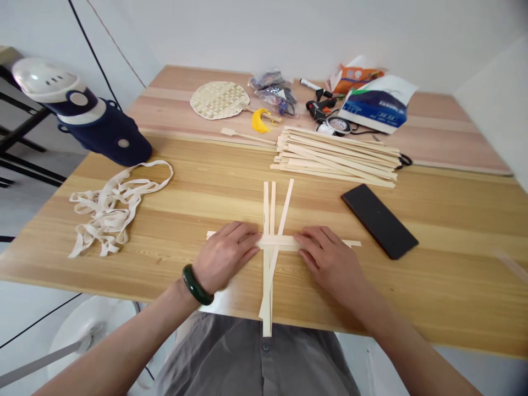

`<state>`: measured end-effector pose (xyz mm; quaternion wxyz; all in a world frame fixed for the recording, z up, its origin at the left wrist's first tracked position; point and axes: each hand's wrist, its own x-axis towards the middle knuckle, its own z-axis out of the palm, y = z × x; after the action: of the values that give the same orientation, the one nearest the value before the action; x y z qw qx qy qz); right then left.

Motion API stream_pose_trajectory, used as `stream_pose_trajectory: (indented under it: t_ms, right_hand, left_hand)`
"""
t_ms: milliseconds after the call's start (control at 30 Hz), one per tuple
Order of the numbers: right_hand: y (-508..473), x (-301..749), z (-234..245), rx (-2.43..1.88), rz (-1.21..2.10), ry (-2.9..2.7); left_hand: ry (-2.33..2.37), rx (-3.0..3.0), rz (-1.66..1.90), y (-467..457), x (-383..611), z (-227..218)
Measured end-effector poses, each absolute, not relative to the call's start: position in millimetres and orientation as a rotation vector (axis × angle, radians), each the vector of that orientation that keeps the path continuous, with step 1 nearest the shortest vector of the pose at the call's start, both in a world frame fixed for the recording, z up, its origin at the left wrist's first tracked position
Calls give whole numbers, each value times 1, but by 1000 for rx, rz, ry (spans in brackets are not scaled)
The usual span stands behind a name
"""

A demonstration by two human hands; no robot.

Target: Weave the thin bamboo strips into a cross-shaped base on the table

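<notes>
Pale wall (264, 33) behind, wood-grain table (206, 203) in front; head cam only. Nr mid near edge I've 3 lengthwise wooden strips (266, 212), R one slanting, lower ends past that edge, crossed by approx. 2 crosswise strips (279, 241). L hand (226, 256) + R hand (330, 258) each have thumb & fingers closed on the latter, either side of the crossing; over/under order too fine to tell. Progress, I'd judge: v. early. Basic cross laid, one strip askew, no fastening visible. Most strips lie unused in the bundle (334, 157) by the far edge; cloth tape (132, 202) nr L edge, untouched.
</notes>
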<state>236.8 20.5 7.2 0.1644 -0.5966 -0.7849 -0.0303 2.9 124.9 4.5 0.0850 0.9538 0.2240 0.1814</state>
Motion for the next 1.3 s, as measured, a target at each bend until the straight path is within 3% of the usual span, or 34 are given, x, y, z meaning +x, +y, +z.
stream_pose_trajectory:
  t_ms: [833, 1000, 1300]
  right_hand:
    - [40, 221, 4, -1659, -58, -2160]
    - [43, 225, 4, -1677, -195, -2244]
    - [44, 226, 6, -1660, -157, -2190]
  left_hand:
    - [768, 2779, 770, 117, -3, 13]
    - [800, 2723, 857, 115, -8, 17]
    - [637, 2701, 737, 89, 2, 8]
